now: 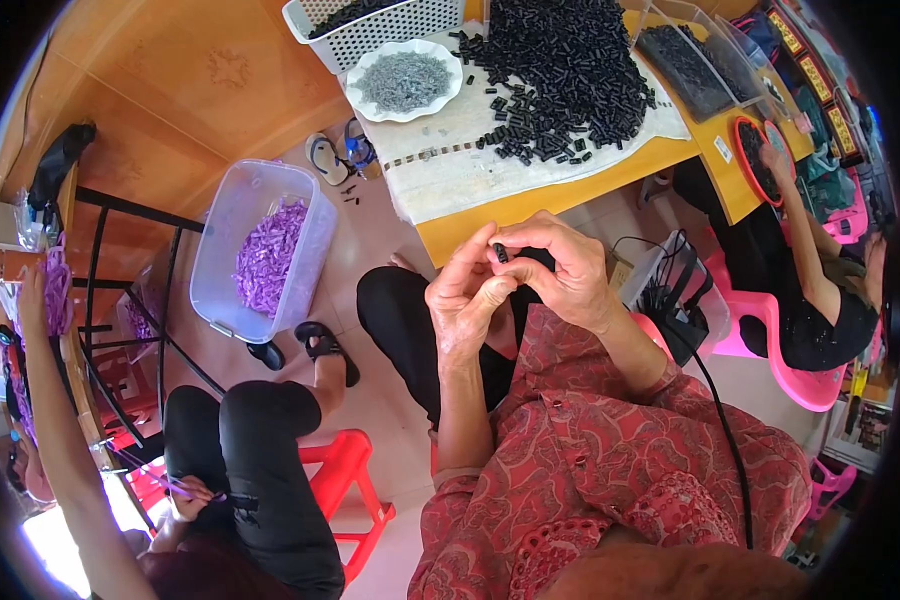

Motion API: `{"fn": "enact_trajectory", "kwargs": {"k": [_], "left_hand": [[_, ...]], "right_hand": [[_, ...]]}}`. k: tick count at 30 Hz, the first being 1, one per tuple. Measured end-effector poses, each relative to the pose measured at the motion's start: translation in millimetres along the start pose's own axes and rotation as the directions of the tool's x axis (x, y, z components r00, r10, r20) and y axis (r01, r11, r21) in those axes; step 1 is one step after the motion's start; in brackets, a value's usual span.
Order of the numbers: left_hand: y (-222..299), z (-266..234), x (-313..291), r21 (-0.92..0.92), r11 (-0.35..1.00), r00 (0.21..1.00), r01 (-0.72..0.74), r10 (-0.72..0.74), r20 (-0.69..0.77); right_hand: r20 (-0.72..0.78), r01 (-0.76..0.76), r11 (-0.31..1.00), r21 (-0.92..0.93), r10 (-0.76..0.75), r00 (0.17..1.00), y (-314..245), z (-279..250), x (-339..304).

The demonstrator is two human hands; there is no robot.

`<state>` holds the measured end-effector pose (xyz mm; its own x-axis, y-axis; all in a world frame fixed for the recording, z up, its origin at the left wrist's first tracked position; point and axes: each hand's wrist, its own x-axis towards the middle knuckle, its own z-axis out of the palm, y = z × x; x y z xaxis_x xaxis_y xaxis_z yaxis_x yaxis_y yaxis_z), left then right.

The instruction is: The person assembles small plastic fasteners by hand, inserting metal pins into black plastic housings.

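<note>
Above my lap, just off the table's near edge, my left hand and my right hand meet at the fingertips. Between them is a small black cylindrical part, pinched by thumb and finger from both sides. Fingers cover part of it, so its fine shape is hidden. Beyond my hands, a large heap of similar black parts spreads over a white cloth on the yellow table. Left of the heap, a white scalloped dish holds many tiny greyish pieces.
A white perforated basket and a clear bin hold more black parts. On the floor stands a translucent tub of purple pieces. Co-workers sit left, near a red stool, and right, on a pink chair, one reaching into a red-rimmed tray.
</note>
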<state>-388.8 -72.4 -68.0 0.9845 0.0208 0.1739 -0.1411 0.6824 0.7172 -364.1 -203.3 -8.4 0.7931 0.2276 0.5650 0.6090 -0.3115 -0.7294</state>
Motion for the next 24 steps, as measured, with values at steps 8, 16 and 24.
{"fn": "enact_trajectory", "kwargs": {"k": [8, 16, 24], "left_hand": [[8, -45, 10, 0.155, 0.984, 0.976, 0.086, -0.052, -0.212], [-14, -224, -31, 0.606, 0.477, 0.749, 0.637, -0.199, -0.632], [-67, -255, -22, 0.76, 0.166, 0.75, 0.629, -0.39, -0.535]], "right_hand": [[-0.019, -0.172, 0.984, -0.037, 0.171, 0.985, 11, -6, -1], [0.002, -0.169, 0.985, 0.016, 0.169, 0.986, 9, -2, 0], [0.113, -0.15, 0.987, 0.066, 0.142, 0.983, 18, 12, 4]]}}
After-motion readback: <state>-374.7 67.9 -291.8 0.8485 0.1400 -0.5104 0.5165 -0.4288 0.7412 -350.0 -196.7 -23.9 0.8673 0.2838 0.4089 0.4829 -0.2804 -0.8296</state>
